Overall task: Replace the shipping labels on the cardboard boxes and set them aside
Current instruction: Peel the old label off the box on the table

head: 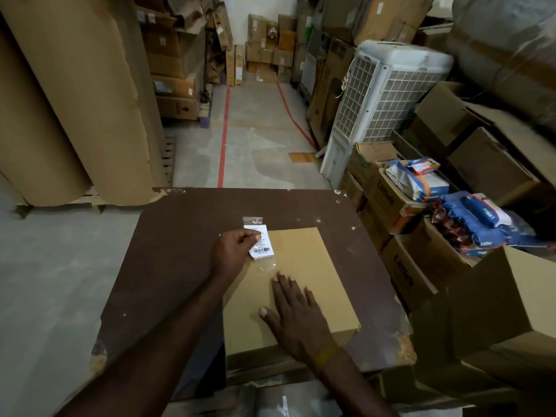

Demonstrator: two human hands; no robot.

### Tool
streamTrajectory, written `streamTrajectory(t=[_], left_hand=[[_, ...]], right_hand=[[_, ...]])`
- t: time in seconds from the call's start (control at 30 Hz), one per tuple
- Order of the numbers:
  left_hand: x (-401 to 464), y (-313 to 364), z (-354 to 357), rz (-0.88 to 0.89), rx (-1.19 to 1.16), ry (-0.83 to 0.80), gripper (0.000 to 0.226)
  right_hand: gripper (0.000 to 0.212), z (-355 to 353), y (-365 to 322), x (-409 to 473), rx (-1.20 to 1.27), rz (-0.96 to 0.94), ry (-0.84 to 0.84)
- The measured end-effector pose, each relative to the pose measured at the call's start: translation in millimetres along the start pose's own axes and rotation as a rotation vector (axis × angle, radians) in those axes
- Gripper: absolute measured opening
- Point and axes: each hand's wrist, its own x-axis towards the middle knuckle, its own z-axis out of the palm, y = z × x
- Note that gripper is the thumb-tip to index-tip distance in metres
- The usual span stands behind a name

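Dark brown and chipped along its edges, the worktable (168,266) fills the lower middle of the view, and both bare forearms reach over it from the near edge. Nearest, the right hand (296,317) lies palm down on the flat cardboard box (313,266), fingers straight and slightly spread, thumb out to the left, with a yellow band (326,355) around the wrist. That box rests on the right half of the table, its near edge level with the table's front. Just beyond, the left arm crosses in diagonally from the lower left, and the left hand (233,251) sits at the box's far left corner with its fingers curled, pinching the white shipping label (261,243) between thumb and fingertips. This label carries a barcode at its lower end and has clear tape running off its top and bottom; its lower tape touches the box top, though whether the paper itself is stuck down or lifted cannot be told. To the right of the table stand open cartons (391,206) heaped with blue and white packets (478,224). Farther back a white air cooler (382,97) stands against more boxes, large brown cardboard rolls (75,100) rise on the left, and two red floor lines (224,139) run down a concrete aisle toward stacked boxes (270,46) at the far wall.
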Motion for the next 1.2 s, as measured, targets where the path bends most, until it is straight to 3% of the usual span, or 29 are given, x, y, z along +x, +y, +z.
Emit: streamTrajectory(t=[0.23,0.47,0.67,0.9,1.03,1.2], left_hand=[[-0.5,-5.0,-3.6,0.001,0.002,-0.012,0.029],[1.5,-4.6,-1.7,0.021,0.021,0.031,0.017],[2.9,-8.5,-1.1,-0.041,-0.073,0.036,0.026],[-0.2,-7.0,-1.6,0.015,0.029,0.06,0.024],[-0.3,-1.2,-0.7,0.03,0.066,0.074,0.021],[-1.6,-2.5,-1.1,0.04,0.087,0.088,0.018]], right_hand=[[0.108,4.1,-9.3,4.0,0.027,0.031,0.029],[0.1,9.6,-9.9,-20.4,0.021,0.013,0.006],[0.104,2.8,-10.8,12.8,0.031,0.084,0.043],[0.108,12.9,-12.1,-32.0,0.032,-0.028,-0.009],[0.096,3.7,-2.2,-4.4,0.026,0.006,0.007],[0.103,-2.2,-6.4,14.8,0.038,0.071,0.027]])
